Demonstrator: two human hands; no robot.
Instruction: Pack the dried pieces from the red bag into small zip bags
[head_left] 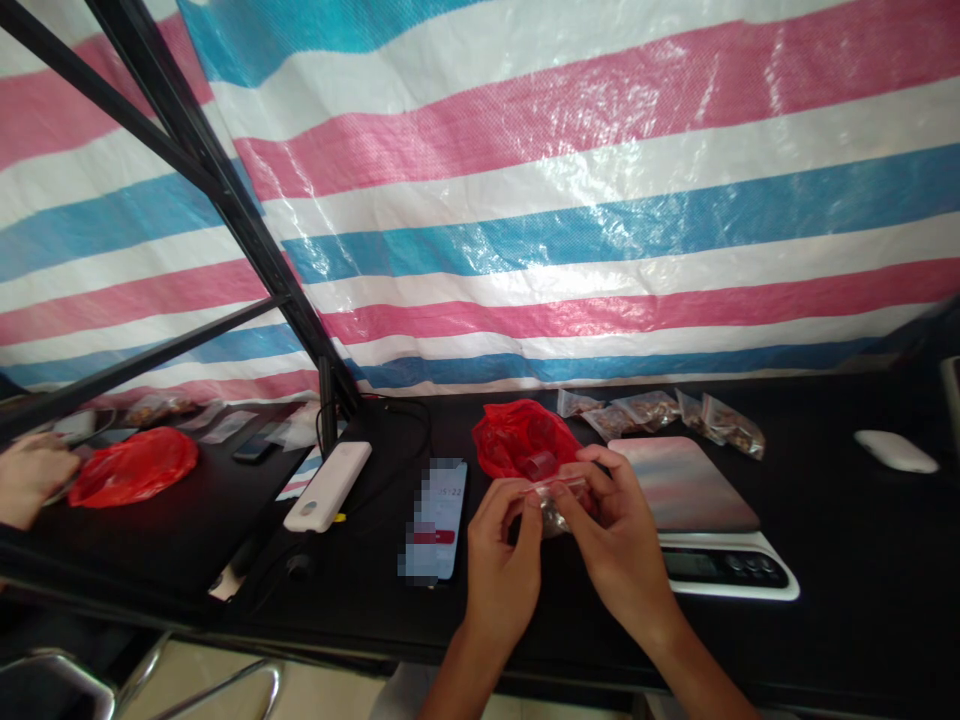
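Between my two hands is a small clear plastic bag (553, 516), its top edge pinched by the fingers of both. My left hand (504, 545) grips the left end of that edge, and my right hand (619, 530) has the right end. What lies inside the bag is mostly hidden by the fingers. Just behind it sits an open red plastic bag (517, 435) on the black table. A digital kitchen scale (686, 490) with a shiny metal plate stands beside my right hand. Several filled clear bags (637, 412) lie along the back.
Left of my hands are a phone (435, 520) with a lit screen and a white power bank (328, 488). A white mouse-like object (896, 451) lies far right. Past a black metal frame (225, 200), another person's hand (34, 475) is near a red bag (135, 467).
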